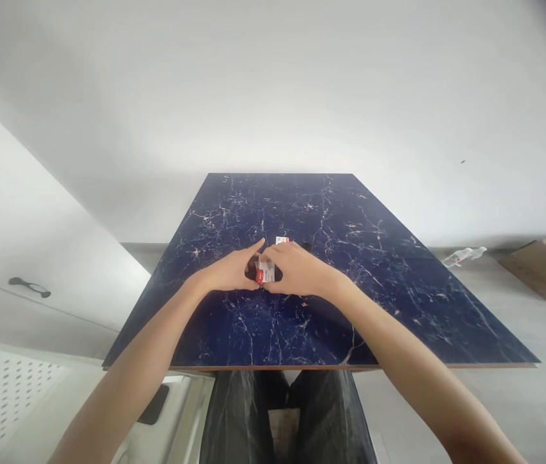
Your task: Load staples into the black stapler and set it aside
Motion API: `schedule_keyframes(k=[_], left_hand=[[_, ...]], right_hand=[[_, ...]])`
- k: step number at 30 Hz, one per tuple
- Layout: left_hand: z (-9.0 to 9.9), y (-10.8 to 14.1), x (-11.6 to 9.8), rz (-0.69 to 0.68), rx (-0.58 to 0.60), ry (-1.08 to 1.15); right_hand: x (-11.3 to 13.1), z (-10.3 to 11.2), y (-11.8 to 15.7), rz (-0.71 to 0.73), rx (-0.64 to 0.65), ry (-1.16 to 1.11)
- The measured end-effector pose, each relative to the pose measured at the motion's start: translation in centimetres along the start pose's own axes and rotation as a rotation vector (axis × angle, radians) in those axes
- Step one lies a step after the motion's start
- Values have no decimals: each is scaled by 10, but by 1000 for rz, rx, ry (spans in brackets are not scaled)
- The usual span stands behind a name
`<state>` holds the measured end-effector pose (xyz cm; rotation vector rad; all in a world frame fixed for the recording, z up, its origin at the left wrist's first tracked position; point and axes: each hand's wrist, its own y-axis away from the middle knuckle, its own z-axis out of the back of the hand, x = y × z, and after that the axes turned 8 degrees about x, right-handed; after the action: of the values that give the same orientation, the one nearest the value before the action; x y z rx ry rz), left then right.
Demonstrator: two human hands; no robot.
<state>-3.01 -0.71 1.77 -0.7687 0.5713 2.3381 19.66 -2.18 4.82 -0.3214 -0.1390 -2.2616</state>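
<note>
A small clear packet with a red and white label (265, 270) is between my two hands, over the middle of the dark blue marbled table (263, 335). My right hand (296, 267) grips it from the right, with fingers bent over its top and the thumb at its lower edge. From the left, my left hand (231, 269) closes on the packet's edge near the bottom, one finger pointing up and away. Just beyond my right fingers lies another small red and white label or card (282, 240). A small black object (307, 247) is partly hidden behind my right hand.
A white wall (273, 84) stands behind the table. At right are a cardboard box (543, 270) and a clear plastic item (463, 256). At left are a white cabinet door with a dark handle (29, 287), a perforated white panel (6, 399) and a dark flat object (155, 405).
</note>
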Motion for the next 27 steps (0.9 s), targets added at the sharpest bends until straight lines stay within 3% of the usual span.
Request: schedule_keyframes(k=[3,9,17,22,27], left_hand=[[-3,0,0,-12,-24,10],[-9,-3,-4,-24,-78,-14],[-2,0,-7,-32,-8,75],[-1,-1,-1,-36,-35,4],[-3,-2,-5,-81,25,143]], right_hand=[[0,-6,-10,-7,55,35],[-4,-8,-12,-31,47,80],[-1,-9,-10,-66,47,87],[-3,-7,-7,-61,79,100],[-3,-7,-4,-54,71,128]])
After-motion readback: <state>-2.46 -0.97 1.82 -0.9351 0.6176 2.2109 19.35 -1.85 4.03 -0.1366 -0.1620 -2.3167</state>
